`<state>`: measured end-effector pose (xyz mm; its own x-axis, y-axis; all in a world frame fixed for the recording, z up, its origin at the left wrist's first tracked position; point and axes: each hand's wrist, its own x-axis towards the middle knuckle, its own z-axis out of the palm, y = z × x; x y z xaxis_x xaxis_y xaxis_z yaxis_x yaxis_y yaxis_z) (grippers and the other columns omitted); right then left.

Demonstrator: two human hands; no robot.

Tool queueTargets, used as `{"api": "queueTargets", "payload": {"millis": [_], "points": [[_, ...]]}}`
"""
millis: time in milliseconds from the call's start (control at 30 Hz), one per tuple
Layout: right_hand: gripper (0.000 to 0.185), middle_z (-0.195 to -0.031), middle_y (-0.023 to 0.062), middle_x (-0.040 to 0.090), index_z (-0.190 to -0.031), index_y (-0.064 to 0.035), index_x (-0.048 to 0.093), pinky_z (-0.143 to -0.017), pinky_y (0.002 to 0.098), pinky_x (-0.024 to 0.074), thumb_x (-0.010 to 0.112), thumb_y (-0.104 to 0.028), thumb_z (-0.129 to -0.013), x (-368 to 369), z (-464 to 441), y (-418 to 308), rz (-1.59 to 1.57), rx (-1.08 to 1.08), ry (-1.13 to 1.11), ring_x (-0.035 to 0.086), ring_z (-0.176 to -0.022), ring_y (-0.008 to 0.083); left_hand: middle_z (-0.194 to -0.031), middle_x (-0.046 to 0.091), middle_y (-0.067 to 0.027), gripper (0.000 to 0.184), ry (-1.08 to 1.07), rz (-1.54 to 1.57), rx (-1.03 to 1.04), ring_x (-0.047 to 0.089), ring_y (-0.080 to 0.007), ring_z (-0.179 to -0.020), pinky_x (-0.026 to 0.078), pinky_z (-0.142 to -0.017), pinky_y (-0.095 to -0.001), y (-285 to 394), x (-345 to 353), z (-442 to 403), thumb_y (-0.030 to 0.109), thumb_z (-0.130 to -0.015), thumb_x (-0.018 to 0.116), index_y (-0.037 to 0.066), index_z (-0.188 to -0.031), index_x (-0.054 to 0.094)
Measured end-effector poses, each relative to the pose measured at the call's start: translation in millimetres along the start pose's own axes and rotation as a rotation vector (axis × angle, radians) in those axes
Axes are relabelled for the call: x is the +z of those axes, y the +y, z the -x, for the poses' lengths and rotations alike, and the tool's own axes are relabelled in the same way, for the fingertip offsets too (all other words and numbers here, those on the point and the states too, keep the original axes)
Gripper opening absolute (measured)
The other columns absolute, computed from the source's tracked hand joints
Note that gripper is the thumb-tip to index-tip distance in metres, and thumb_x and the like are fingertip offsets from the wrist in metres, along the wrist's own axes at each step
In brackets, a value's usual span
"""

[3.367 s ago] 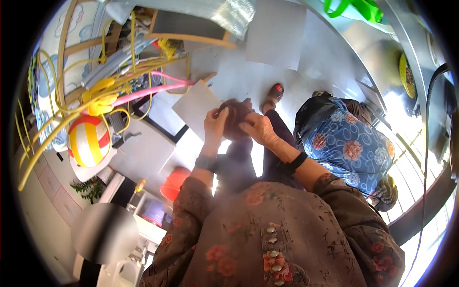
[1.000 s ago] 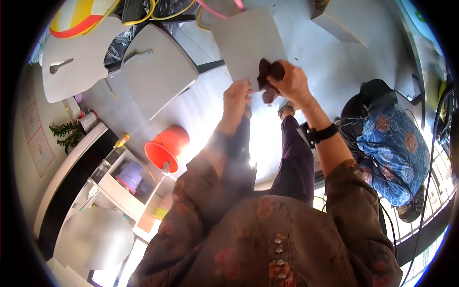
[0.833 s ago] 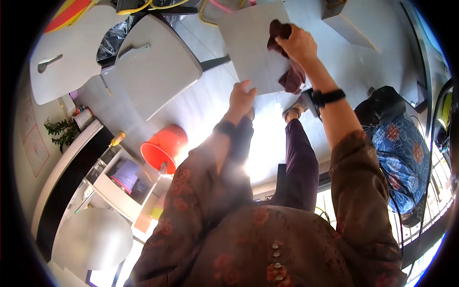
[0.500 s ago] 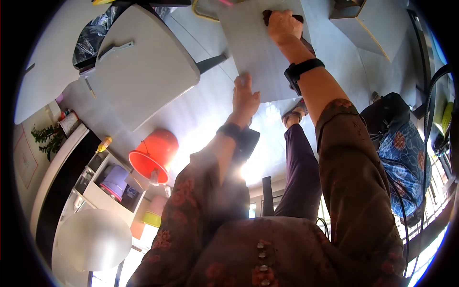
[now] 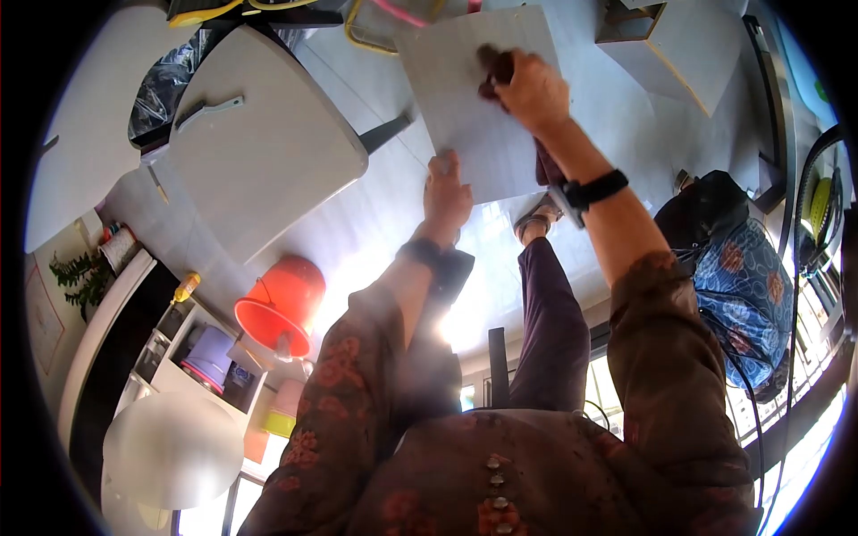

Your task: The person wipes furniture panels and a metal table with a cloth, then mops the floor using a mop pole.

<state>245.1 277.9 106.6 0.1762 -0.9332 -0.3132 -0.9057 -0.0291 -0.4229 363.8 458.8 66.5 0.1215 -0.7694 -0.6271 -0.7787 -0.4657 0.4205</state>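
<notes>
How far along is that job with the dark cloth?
Already done: the dark cloth is bunched in the right hand. In hand: it is over the grey board, maybe wiping, while the left hand is at the board's near corner. Left: I can't tell how much, since the board shows no clear wiped patch.

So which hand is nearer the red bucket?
Left. The left hand is forward-right of the red bucket, by the pale board; the right hand is farther that way, gripping dark cloth.
</notes>
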Motion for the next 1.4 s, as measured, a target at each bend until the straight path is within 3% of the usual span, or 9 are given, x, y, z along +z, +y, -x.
{"api": "queueTargets", "payload": {"millis": [100, 400, 567, 767, 933, 1100, 1200, 1267, 1400], "points": [[0.038, -0.103, 0.0148, 0.056, -0.098, -0.0082, 0.055, -0.075, 0.0411, 0.0485, 0.067, -0.032, -0.071, 10.0, -56.0, 8.0, 0.059, 0.041, 0.167, 0.059, -0.09, 0.033, -0.123, 0.032, -0.0199, 0.058, -0.004, -0.009, -0.014, 0.04, -0.0369, -0.113, 0.037, -0.094, -0.0409, 0.4, -1.5, 0.0, 0.013, -0.079, 0.057, 0.005, -0.131, 0.033], [0.014, -0.099, 0.0124, 0.051, -0.091, -0.0088, 0.054, -0.067, 0.0441, 0.0478, 0.051, -0.009, -0.078, 54.3, 18.9, 4.9, 0.302, -0.148, -0.146, 0.062, -0.075, 0.0299, -0.119, 0.033, -0.0194, 0.058, -0.05, 0.003, -0.006, 0.04, -0.037, -0.111, 0.039, -0.09, -0.0423, 0.3, -2.9, -2.6, 0.012, -0.079, 0.056, 0.008, -0.13, 0.03], [0.023, -0.099, 0.0171, 0.054, -0.094, -0.0076, 0.055, -0.074, 0.0442, 0.0486, 0.057, -0.011, -0.071, 35.2, 63.8, 19.9, 0.17, -0.036, -0.367, 0.059, -0.088, 0.0348, -0.12, 0.035, -0.0187, 0.059, -0.081, -0.004, -0.061, 0.042, -0.036, -0.11, 0.04, -0.088, -0.046, -5.9, 1.2, -5.5, 0.016, -0.079, 0.057, 0.01, -0.131, 0.03], [0.043, -0.1, 0.0178, 0.054, -0.104, -0.0055, 0.051, -0.076, 0.0465, 0.0461, 0.068, -0.025, -0.07, 5.2, -33.3, -4.9, 0.032, -0.012, 0.093, 0.055, -0.095, 0.0375, -0.12, 0.036, -0.021, 0.058, -0.037, -0.06, -0.008, 0.045, -0.0393, -0.105, 0.039, -0.087, -0.0479, -8.4, 1.7, -0.7, 0.017, -0.08, 0.056, 0.007, -0.13, 0.031], [0.033, -0.112, 0.0202, 0.045, -0.103, -0.0117, 0.046, -0.075, 0.0463, 0.0476, 0.061, -0.01, -0.073, 43.6, -0.1, 2.0, 0.204, -0.015, -0.098, 0.058, -0.087, 0.0384, -0.112, 0.038, -0.0196, 0.06, -0.009, -0.092, 0.016, 0.049, -0.0385, -0.101, 0.044, -0.083, -0.0454, -5.3, 0.0, -1.0, 0.01, -0.074, 0.059, 0.008, -0.128, 0.032], [0.045, -0.097, 0.0179, 0.057, -0.106, -0.0093, 0.054, -0.073, 0.042, 0.0489, 0.064, -0.015, -0.063, 65.8, 64.2, 30.6, 0.02, -0.047, -0.349, 0.059, -0.082, 0.0363, -0.115, 0.04, -0.0182, 0.056, -0.008, -0.029, 0.001, 0.048, -0.0351, -0.103, 0.042, -0.087, -0.0428, -15.7, 0.9, 5.5, 0.013, -0.075, 0.06, 0.006, -0.126, 0.038], [0.041, -0.093, 0.0174, 0.059, -0.1, -0.0072, 0.056, -0.073, 0.0417, 0.0484, 0.066, -0.016, -0.061, 18.5, 72.4, -8.5, -0.213, -0.179, -0.263, 0.059, -0.082, 0.0355, -0.117, 0.046, -0.0201, 0.047, 0.194, 0.327, 0.056, 0.051, -0.0366, -0.103, 0.041, -0.083, -0.0481, -38.8, 0.6, 14.8, 0.013, -0.077, 0.057, 0.006, -0.122, 0.043], [0.04, -0.093, 0.0158, 0.058, -0.098, -0.0076, 0.057, -0.071, 0.0416, 0.0484, 0.068, -0.018, -0.061, -8.2, 75.3, -52.3, -0.289, -0.212, -0.31, 0.059, -0.08, 0.0358, -0.092, 0.059, -0.014, 0.029, 0.312, 0.681, -0.076, 0.059, -0.0238, -0.086, 0.047, -0.076, -0.0308, -39.7, -39.7, 40.4, 0.01, -0.079, 0.061, 0.004, -0.107, 0.057], [0.033, -0.088, 0.0116, 0.056, -0.091, -0.0102, 0.056, -0.066, 0.0424, 0.0484, 0.07, -0.023, -0.064, -15.4, 74.1, -136.1, -0.306, -0.519, -0.246, 0.059, -0.076, 0.0336, -0.09, 0.06, -0.0132, 0.019, 0.65, 0.515, -0.094, 0.06, -0.0248, -0.083, 0.048, -0.073, -0.0316, -61.2, -129.5, 67.4, 0.005, -0.079, 0.059, 0.003, -0.098, 0.06]]}}
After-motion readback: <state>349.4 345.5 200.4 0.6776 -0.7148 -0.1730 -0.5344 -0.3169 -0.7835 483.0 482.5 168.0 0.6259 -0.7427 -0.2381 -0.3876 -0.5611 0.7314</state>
